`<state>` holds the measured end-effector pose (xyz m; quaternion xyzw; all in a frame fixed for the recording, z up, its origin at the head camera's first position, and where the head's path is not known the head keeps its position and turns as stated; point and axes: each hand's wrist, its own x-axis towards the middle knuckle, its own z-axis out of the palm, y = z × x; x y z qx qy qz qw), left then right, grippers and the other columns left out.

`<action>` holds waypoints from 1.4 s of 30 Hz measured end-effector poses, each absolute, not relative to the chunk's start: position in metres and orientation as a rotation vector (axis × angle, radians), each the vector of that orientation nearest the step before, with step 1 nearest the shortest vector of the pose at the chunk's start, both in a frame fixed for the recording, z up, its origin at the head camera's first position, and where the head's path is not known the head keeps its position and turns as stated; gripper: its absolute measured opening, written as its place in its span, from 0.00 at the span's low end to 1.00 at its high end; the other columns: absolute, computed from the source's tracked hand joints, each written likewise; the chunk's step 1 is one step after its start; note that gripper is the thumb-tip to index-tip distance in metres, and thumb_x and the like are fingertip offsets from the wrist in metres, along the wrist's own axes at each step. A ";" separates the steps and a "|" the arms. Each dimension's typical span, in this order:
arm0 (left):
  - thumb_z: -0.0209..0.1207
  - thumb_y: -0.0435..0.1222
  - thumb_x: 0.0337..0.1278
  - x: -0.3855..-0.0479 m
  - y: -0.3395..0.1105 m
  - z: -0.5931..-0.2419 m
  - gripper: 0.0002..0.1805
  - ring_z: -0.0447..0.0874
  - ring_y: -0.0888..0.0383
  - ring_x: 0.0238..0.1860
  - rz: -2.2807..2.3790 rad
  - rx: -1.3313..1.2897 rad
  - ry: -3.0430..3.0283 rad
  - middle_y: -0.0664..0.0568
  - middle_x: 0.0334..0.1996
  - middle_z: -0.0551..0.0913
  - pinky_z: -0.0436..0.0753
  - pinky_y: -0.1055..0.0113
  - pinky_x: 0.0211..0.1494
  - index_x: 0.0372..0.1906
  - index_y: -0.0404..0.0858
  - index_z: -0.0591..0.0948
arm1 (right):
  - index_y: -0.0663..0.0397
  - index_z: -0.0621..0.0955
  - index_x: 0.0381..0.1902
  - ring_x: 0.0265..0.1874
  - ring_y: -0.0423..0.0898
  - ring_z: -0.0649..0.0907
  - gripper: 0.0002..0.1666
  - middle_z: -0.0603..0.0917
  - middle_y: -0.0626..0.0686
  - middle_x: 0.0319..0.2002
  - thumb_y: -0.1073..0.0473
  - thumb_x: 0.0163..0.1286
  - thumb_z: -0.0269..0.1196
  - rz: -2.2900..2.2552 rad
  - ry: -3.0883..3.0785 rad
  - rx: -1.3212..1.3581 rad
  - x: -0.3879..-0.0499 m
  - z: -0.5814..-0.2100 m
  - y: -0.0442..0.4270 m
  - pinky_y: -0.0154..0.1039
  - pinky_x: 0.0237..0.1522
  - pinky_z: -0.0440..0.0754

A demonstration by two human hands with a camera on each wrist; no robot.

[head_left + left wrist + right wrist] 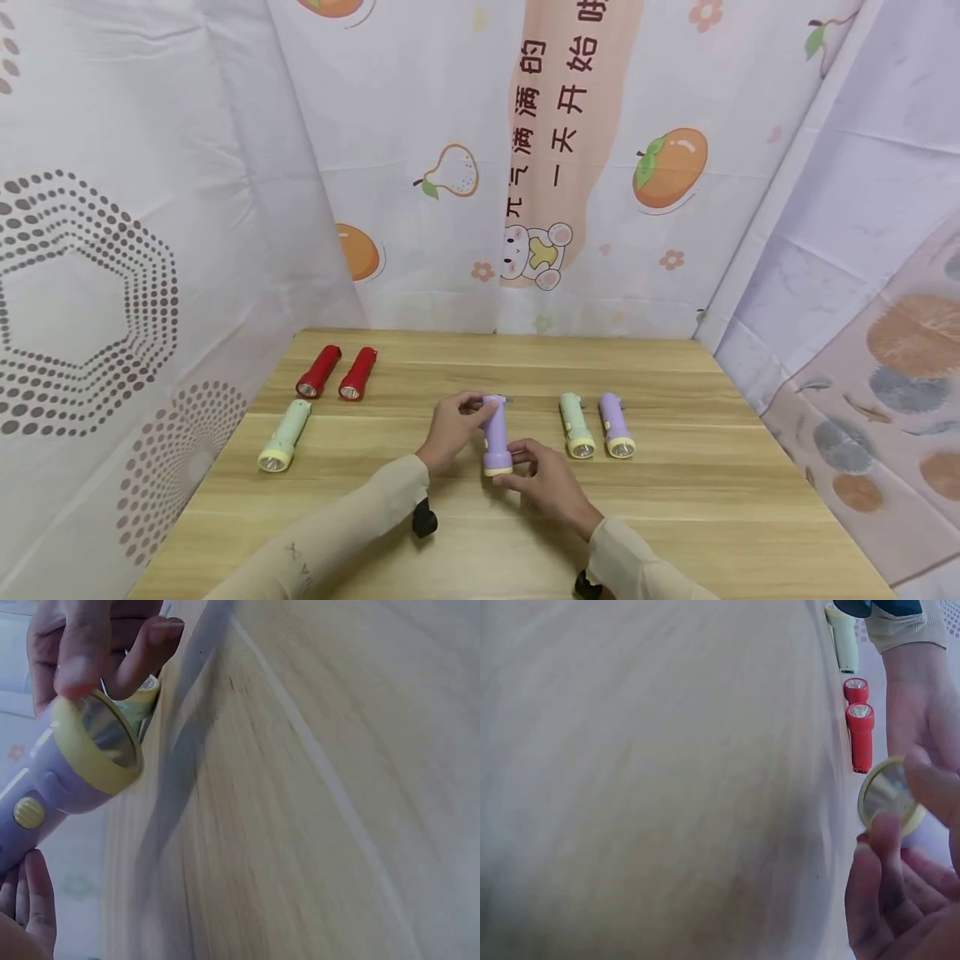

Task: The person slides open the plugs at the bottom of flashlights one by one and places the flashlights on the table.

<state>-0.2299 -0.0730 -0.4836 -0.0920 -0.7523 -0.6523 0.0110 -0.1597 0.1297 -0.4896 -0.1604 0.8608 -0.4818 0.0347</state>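
Note:
Between both hands, above the middle of the wooden table, is a purple flashlight [496, 429] with a yellow rim round its lens. My left hand [448, 429] grips its tail end, thumb on the near side. At the lens end my right hand [551, 482] pinches the head between thumb and fingers. In the left wrist view, the yellow switch [29, 813] shows on the flashlight's side, and a fingertip of the right hand [79, 645] touches the rim. Right-hand fingers partly cover the lens [885, 793] in the right wrist view.
Two red flashlights [358, 373] lie at the back left, with a green flashlight [287, 435] in front of them. To the right lie another green flashlight [575, 423] and a second purple flashlight [615, 423]. Printed curtains [420, 100] hang behind and beside the table [675, 517].

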 end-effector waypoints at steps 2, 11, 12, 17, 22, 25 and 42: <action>0.70 0.51 0.62 -0.232 -0.069 -0.486 0.27 0.84 0.54 0.45 -2.072 -0.281 -2.348 0.48 0.44 0.87 0.86 0.59 0.48 0.56 0.35 0.85 | 0.57 0.81 0.56 0.26 0.42 0.80 0.30 0.88 0.53 0.47 0.50 0.60 0.78 -1.495 2.643 -0.453 -0.160 -0.492 0.132 0.36 0.23 0.81; 0.69 0.47 0.65 -0.243 -0.049 -0.491 0.24 0.86 0.52 0.45 -2.221 -0.253 -2.302 0.46 0.45 0.86 0.87 0.58 0.48 0.57 0.34 0.84 | 0.63 0.79 0.56 0.26 0.46 0.82 0.32 0.86 0.58 0.47 0.53 0.59 0.79 -1.618 2.598 -0.259 -0.163 -0.495 0.141 0.41 0.22 0.84; 0.69 0.46 0.65 -0.245 -0.047 -0.491 0.24 0.86 0.52 0.44 -2.233 -0.246 -2.301 0.45 0.45 0.86 0.87 0.57 0.48 0.56 0.34 0.83 | 0.63 0.79 0.56 0.27 0.46 0.83 0.32 0.86 0.58 0.47 0.54 0.59 0.78 -1.628 2.595 -0.245 -0.164 -0.495 0.142 0.41 0.22 0.84; 0.69 0.47 0.64 -0.255 -0.035 -0.495 0.26 0.87 0.53 0.43 -2.251 -0.230 -2.334 0.46 0.44 0.86 0.87 0.58 0.48 0.57 0.33 0.83 | 0.63 0.79 0.55 0.29 0.47 0.83 0.32 0.86 0.58 0.47 0.55 0.58 0.79 -1.632 2.627 -0.160 -0.165 -0.495 0.148 0.41 0.21 0.84; 0.70 0.49 0.63 -0.263 -0.026 -0.497 0.26 0.87 0.54 0.42 -2.238 -0.178 -2.384 0.48 0.43 0.87 0.87 0.58 0.48 0.56 0.33 0.84 | 0.63 0.80 0.54 0.29 0.46 0.83 0.31 0.87 0.57 0.44 0.54 0.58 0.79 -1.637 2.651 -0.096 -0.166 -0.495 0.151 0.41 0.21 0.83; 0.70 0.48 0.62 -0.267 -0.022 -0.497 0.27 0.86 0.54 0.43 -2.242 -0.142 -2.397 0.47 0.43 0.87 0.87 0.60 0.48 0.56 0.33 0.84 | 0.63 0.80 0.54 0.29 0.46 0.83 0.31 0.87 0.57 0.43 0.54 0.59 0.79 -1.634 2.652 -0.064 -0.168 -0.494 0.152 0.41 0.21 0.83; 0.72 0.43 0.60 -0.279 -0.006 -0.499 0.21 0.85 0.57 0.33 -2.184 -0.087 -2.455 0.46 0.39 0.87 0.85 0.67 0.35 0.49 0.30 0.86 | 0.64 0.83 0.56 0.18 0.45 0.82 0.27 0.87 0.60 0.45 0.55 0.63 0.75 -1.576 2.743 -0.052 -0.174 -0.492 0.156 0.40 0.18 0.82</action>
